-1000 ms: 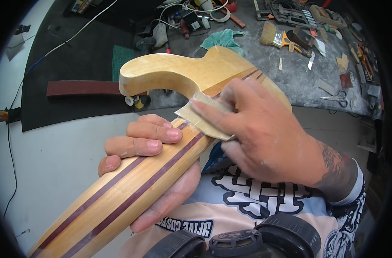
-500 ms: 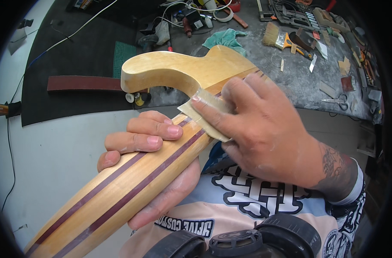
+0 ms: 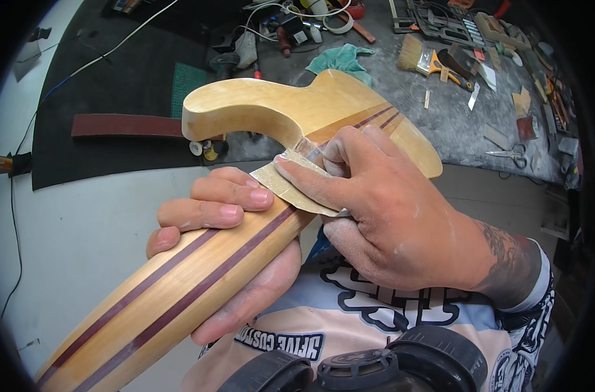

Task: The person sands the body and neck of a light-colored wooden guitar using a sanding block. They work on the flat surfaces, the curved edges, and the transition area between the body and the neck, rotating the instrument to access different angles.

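Observation:
A pale wooden guitar body and neck [image 3: 327, 98], with dark purple stripes, lies diagonally across my view. My left hand [image 3: 215, 212] is wrapped around the neck from underneath, its fingertips resting on the striped face. My right hand [image 3: 402, 215] presses a folded beige sheet of abrasive paper [image 3: 297, 196] onto the neck where it meets the body, just beside my left fingertips. Its index finger lies over the paper, the other fingers curled. Pale dust coats my fingers and a patch at the joint.
Behind is a dusty dark workbench [image 3: 454, 144] with a teal cloth [image 3: 340, 59], paintbrush [image 3: 421, 62], scissors [image 3: 510, 154], cluttered tools and cords. A long maroon strip [image 3: 124, 125] and green mat [image 3: 189, 85] lie left. A black respirator [image 3: 382, 369] shows at the bottom edge.
My right hand and the paper have shifted slightly down the neck toward my left hand, exposing more of the dusty joint and striped body. My left hand keeps the same grip.

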A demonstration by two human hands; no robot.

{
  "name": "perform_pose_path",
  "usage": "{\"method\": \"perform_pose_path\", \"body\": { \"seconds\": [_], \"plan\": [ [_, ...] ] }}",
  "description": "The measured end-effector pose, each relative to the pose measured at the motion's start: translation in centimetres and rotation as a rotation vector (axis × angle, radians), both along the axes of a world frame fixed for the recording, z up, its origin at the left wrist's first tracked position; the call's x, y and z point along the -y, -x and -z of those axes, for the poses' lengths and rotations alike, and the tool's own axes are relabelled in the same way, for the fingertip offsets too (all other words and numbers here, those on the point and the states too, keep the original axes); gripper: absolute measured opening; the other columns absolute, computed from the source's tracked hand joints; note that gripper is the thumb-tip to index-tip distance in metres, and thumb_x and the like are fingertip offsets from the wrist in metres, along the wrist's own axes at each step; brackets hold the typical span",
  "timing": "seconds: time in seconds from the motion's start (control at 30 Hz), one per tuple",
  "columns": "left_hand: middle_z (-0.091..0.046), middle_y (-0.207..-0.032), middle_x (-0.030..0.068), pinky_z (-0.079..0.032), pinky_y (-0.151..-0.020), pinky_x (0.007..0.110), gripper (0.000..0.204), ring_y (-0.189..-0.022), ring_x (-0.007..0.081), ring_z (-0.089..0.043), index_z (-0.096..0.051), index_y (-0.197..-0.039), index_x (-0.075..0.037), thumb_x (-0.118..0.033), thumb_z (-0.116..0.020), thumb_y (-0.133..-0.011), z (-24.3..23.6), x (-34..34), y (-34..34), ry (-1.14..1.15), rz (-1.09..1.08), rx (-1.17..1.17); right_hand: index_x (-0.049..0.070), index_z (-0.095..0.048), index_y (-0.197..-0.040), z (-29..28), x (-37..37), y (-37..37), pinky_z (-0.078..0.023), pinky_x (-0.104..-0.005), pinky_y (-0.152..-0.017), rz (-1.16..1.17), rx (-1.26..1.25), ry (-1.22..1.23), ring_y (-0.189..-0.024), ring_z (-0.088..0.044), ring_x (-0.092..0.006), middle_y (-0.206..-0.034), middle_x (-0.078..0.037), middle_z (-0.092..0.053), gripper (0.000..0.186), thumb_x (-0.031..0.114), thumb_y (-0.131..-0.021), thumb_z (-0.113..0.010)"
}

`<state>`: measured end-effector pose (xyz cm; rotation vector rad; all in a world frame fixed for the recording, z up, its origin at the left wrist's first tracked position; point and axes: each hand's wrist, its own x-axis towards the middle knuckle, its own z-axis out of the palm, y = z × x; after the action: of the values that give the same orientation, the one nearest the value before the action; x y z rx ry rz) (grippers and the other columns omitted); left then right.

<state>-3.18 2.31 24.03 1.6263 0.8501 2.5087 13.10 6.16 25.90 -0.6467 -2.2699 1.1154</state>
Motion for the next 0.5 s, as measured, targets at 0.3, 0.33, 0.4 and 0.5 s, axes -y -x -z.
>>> {"method": "perform_pose_path", "body": {
  "seconds": [0.3,0.33,0.4,0.5],
  "plan": [
    [-0.054,-0.086,0.013,-0.045,-0.052,0.033,0.088,-0.058,0.0217,-0.054,-0.05,-0.124,-0.001,-0.081,-0.024,-0.097,0.0,0.0,0.0,-0.007,-0.023,0.027,0.014,-0.063,-0.138,-0.7,0.2,0.1,-0.041,-0.0388,-0.081,0.05,0.138,-0.198,-0.097,-0.052,-0.0279,-0.103,-0.007,-0.053,0.066,0.012,-0.074,-0.076],
    [-0.054,-0.086,0.013,-0.045,-0.052,0.034,0.088,-0.058,0.0217,-0.054,-0.05,-0.124,-0.001,-0.081,-0.024,-0.097,0.0,-0.1,-0.1,-0.011,-0.023,0.031,0.014,-0.063,-0.138,-0.7,0.3,0.1,-0.041,-0.0388,-0.081,0.02,0.074,-0.093,-0.097,-0.052,-0.0281,-0.104,-0.007,-0.054,0.066,0.012,-0.074,-0.076],
    [-0.055,-0.086,0.013,-0.046,-0.052,0.034,0.089,-0.058,0.0218,-0.054,-0.05,-0.124,-0.001,-0.081,-0.024,-0.097,-0.1,0.0,-0.2,-0.02,-0.029,0.037,0.014,-0.064,-0.137,-0.6,0.1,0.0,-0.042,-0.04,-0.083,0.055,0.142,-0.135,-0.097,-0.052,-0.0289,-0.105,-0.008,-0.054,0.065,0.012,-0.073,-0.076],
    [-0.054,-0.085,0.013,-0.046,-0.051,0.033,0.088,-0.057,0.0217,-0.054,-0.05,-0.123,-0.001,-0.081,-0.023,-0.097,-0.2,0.1,-0.2,-0.012,-0.051,0.032,0.013,-0.064,-0.138,-0.4,-0.1,-0.2,-0.043,-0.0428,-0.088,0.118,0.224,-0.317,-0.098,-0.052,-0.0296,-0.105,-0.009,-0.053,0.066,0.012,-0.073,-0.076]
  ]
}}
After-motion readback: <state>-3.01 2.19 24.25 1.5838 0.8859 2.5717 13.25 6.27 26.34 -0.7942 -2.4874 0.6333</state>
